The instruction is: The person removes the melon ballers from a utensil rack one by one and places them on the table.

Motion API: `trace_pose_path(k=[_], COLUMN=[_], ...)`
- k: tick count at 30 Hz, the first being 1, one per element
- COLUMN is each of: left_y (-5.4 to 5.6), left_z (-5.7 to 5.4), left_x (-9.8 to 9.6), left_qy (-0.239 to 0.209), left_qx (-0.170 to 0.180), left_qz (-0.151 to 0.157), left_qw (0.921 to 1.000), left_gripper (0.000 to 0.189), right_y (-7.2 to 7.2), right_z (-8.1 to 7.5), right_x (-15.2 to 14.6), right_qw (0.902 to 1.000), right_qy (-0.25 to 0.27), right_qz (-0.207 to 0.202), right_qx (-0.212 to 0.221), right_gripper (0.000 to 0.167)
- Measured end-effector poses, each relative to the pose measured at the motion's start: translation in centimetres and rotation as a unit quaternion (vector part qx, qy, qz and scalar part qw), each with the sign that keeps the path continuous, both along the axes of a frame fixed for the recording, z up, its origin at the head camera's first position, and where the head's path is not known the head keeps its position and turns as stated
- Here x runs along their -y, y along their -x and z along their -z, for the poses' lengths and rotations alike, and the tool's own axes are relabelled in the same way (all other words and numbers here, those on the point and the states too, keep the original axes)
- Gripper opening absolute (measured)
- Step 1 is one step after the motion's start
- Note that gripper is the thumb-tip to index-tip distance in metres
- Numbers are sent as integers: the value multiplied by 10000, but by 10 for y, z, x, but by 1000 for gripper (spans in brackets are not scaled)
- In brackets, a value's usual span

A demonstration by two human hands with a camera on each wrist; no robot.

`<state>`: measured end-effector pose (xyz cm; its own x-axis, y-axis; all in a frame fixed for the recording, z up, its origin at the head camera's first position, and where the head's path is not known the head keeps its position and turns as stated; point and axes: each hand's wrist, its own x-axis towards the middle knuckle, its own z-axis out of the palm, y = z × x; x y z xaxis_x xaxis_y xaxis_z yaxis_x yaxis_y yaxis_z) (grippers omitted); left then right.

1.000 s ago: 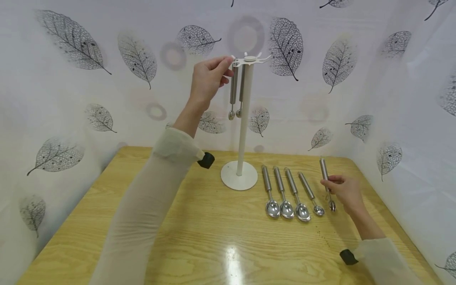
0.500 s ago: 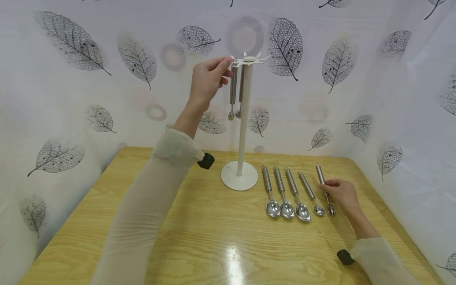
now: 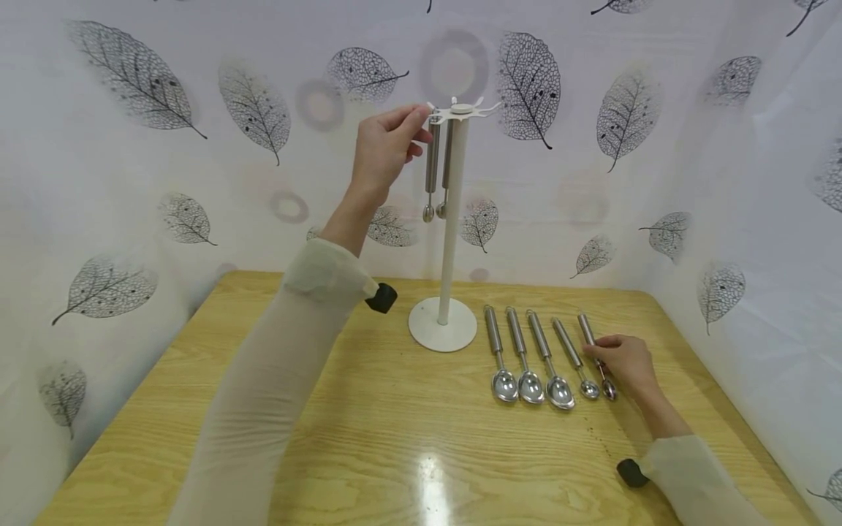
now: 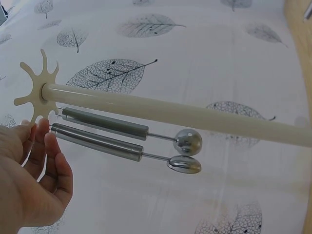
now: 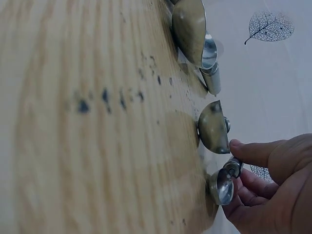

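My left hand [image 3: 389,150] is raised at the top of a white hanging rack [image 3: 451,219]. In the left wrist view its thumb and fingertips pinch the end of one hook arm [image 4: 35,109]. Two steel melon ballers hang there, the nearer one [image 4: 97,141] by my fingers and the other [image 4: 105,123] beside the pole. My right hand [image 3: 628,361] grips the handle of another melon baller [image 3: 585,329], whose bowl [image 5: 223,186] is at the table surface. Just left of it lies a similar melon baller [image 3: 567,343].
Three larger steel scoops [image 3: 505,386] lie in a row right of the rack's round base [image 3: 427,336], handles pointing away. Dark specks [image 5: 105,97] mark the wooden table [image 3: 368,438]. A leaf-print cloth [image 3: 296,241] stands behind and at both sides.
My right hand has moved slightly left and down, bringing the melon baller to the table at the right end of the row. My left hand has stayed at the rack's hook.
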<state>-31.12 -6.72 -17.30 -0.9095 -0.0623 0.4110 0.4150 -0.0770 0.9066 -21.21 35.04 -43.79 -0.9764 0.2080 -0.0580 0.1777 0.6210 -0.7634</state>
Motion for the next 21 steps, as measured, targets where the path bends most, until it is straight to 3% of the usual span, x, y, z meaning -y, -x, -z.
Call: trace_pose_path(k=[11, 21], left_y=[-1, -2], left_z=[0, 0], left_x=[1, 1], left_qy=[1, -13], left_qx=[-17, -15], left_qz=[27, 30], left_qw=[10000, 10000], left_gripper=[27, 26], right_y=[0, 1], right_z=[2, 4], right_x=[4, 5], right_qw=[9964, 9935], right_qy=[-806, -1053], right_qz=[-34, -107], right_qx=[-279, -423], right_gripper=[39, 35])
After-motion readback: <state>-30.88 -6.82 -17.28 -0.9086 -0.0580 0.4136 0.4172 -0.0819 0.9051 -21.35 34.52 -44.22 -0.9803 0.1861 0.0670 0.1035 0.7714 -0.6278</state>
